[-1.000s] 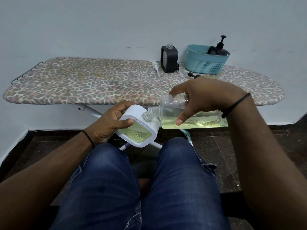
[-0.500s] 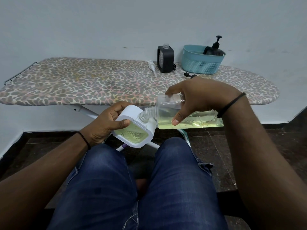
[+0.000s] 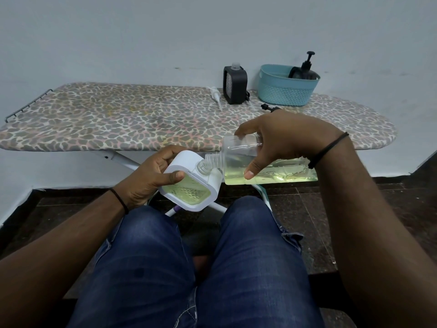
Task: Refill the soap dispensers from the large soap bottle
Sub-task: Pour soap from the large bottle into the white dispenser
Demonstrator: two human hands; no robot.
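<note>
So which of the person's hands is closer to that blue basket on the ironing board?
The right hand. It holds the big soap bottle just in front of the board, below the basket. The left hand holds the white dispenser farther left and lower.

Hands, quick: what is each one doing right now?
Left hand: holding the white soap dispenser.
Right hand: holding the large soap bottle, tipped toward it.
</note>
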